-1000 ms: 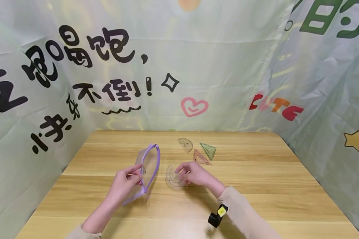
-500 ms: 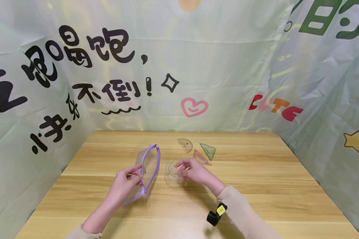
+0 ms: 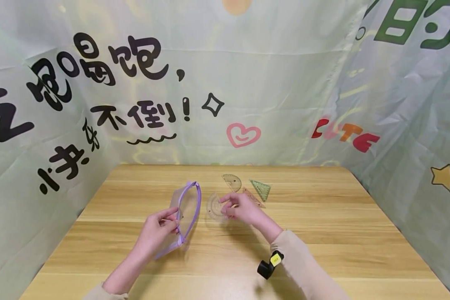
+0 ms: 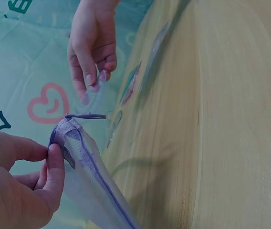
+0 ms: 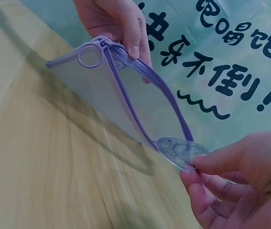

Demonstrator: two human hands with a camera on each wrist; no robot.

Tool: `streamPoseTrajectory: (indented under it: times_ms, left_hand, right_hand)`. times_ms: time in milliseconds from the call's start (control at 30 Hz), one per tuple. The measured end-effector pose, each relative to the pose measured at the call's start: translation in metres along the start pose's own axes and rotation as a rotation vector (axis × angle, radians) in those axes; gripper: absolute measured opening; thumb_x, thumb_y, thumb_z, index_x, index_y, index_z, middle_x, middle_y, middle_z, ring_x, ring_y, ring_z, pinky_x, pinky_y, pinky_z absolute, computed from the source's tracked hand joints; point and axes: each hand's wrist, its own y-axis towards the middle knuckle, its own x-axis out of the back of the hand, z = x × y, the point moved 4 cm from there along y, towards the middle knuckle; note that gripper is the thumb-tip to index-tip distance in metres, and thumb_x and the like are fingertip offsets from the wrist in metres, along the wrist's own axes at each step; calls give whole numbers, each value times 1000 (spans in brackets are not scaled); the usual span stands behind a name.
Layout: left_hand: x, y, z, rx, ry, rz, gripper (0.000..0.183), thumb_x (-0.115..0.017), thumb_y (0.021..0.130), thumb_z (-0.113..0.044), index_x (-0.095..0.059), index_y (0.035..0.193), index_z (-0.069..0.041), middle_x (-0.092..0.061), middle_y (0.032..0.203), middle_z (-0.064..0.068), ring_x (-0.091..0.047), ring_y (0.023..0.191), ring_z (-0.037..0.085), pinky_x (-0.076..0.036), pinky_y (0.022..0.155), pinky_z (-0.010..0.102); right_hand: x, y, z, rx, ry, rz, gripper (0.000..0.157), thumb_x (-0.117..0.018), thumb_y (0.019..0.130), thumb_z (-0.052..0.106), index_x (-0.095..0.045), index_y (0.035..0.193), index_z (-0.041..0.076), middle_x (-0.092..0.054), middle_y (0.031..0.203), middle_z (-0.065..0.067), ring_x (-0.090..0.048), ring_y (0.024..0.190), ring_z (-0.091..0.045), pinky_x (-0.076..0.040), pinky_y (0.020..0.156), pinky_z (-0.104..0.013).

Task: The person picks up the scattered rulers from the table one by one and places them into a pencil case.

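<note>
My left hand (image 3: 156, 231) pinches the edge of a translucent zip pouch (image 4: 85, 164) with purple trim. The pouch stands tilted, its mouth gaping toward the right; a purple ring (image 5: 90, 56) hangs at one zip end. Between thumb and fingers, my right hand (image 3: 243, 209) holds a clear semicircular protractor (image 3: 214, 208) above the table. In the right wrist view, the protractor's curved edge overlaps the lower end of the pouch's mouth. In the head view it stays a short way right of the pouch.
Farther back on the wooden table (image 3: 322, 225) lie another protractor (image 3: 232, 182), a green set square (image 3: 261, 189) and a pink set square (image 3: 253, 196), partly behind the right hand. A printed cloth (image 3: 285, 83) surrounds the table's back and sides.
My right hand has moved slightly away from me, and the protractor has turned and shifted with it toward the back. The left hand and pouch stay nearly still.
</note>
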Motion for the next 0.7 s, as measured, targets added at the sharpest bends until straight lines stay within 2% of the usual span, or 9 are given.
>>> streamPoseTrajectory:
  times_ms: [233,400,700]
  left_hand:
    - [0,0,0,-2,-4,3,44,-61,91,0,-56,134,6,-61,97,10,-63,76,10,-61,72,22]
    - [-1,-1,-1,0,-13,1,45,-61,90,1,-56,134,6,-62,96,10,-63,74,10,-61,72,23]
    - [-1,-1,-2,5,-24,-2,45,-61,90,2,-56,134,7,-61,97,10,-63,75,10,-61,72,21]
  right_hand:
    - [4,2,8,5,-17,-14,33,-58,89,-3,-63,121,-3,-71,93,-15,-69,77,-24,-62,71,-43]
    - [6,5,11,-13,-40,-37,31,-61,91,2,-64,121,0,-72,93,-11,-69,77,-20,-62,73,-40]
    - [8,12,16,-14,5,-16,34,-62,91,3,-62,124,-2,-70,96,-15,-69,83,-28,-62,78,-46]
